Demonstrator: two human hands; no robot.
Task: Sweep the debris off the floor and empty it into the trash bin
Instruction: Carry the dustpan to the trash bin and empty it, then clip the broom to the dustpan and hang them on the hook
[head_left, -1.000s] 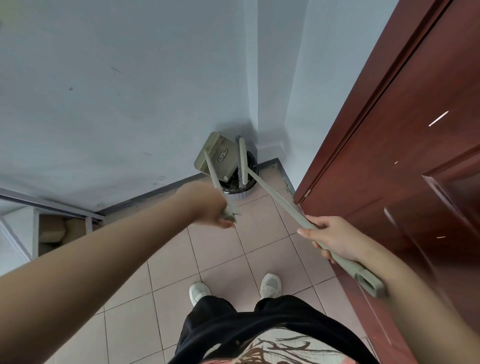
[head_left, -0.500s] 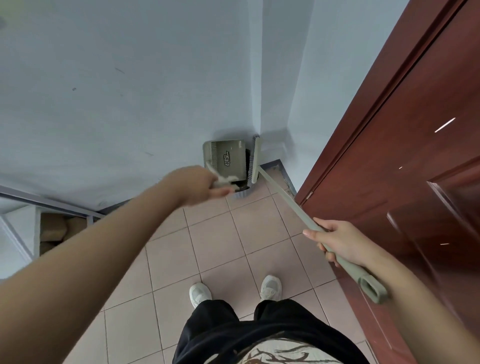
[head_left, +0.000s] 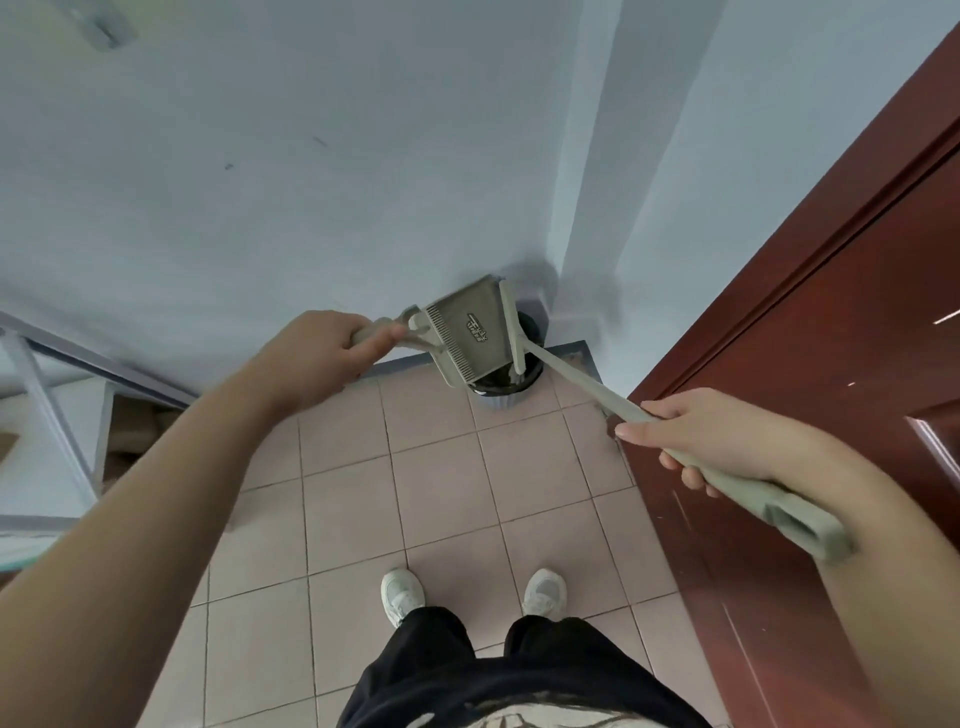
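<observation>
A grey-green dustpan (head_left: 470, 330) is tipped up over a small round trash bin (head_left: 511, 384) that stands in the corner of the room. My left hand (head_left: 317, 353) grips the dustpan's handle to the left of the bin. The broom (head_left: 582, 382) runs from its head beside the dustpan's right edge, above the bin, down to the right. My right hand (head_left: 711, 441) is closed on the broom's handle. The bin's dark inside is mostly hidden by the dustpan. No debris is visible on the floor.
A dark red wooden door (head_left: 841, 364) fills the right side, close to my right hand. Pale blue walls (head_left: 260, 156) meet at the corner behind the bin. A metal frame with shelves (head_left: 67, 415) stands at the left. My two white shoes (head_left: 472, 595) rest on pink floor tiles.
The dustpan has swung higher and turned, its open side now tilted over the bin. My left hand rose with it. The broom head stays beside the pan above the bin.
</observation>
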